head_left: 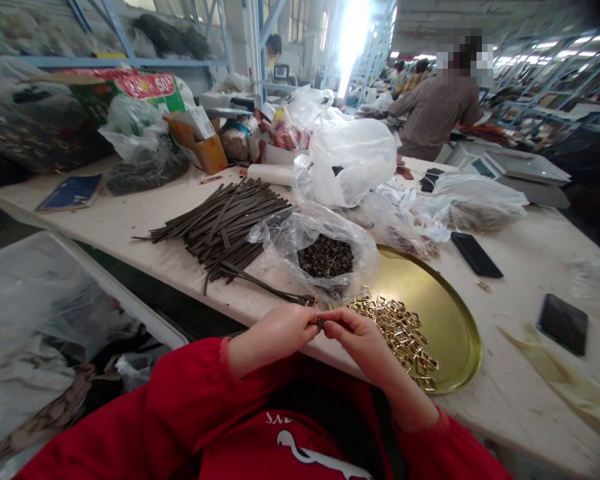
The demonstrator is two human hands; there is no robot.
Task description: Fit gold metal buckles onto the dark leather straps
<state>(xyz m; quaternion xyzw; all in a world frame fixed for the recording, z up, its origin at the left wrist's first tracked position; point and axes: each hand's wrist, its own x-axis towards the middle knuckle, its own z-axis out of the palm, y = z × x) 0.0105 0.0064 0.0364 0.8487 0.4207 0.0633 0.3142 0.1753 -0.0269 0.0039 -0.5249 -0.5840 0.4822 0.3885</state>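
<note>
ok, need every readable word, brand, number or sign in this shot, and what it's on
"50": red panel of the red-and-green box; the characters before it are too blurred to read.
White lettering on the front of the red garment: partly lost in the folds, no sure reading.
White label on the small orange carton: print too small.
Blue booklet: cover marks too small.
Nothing else legible.
</note>
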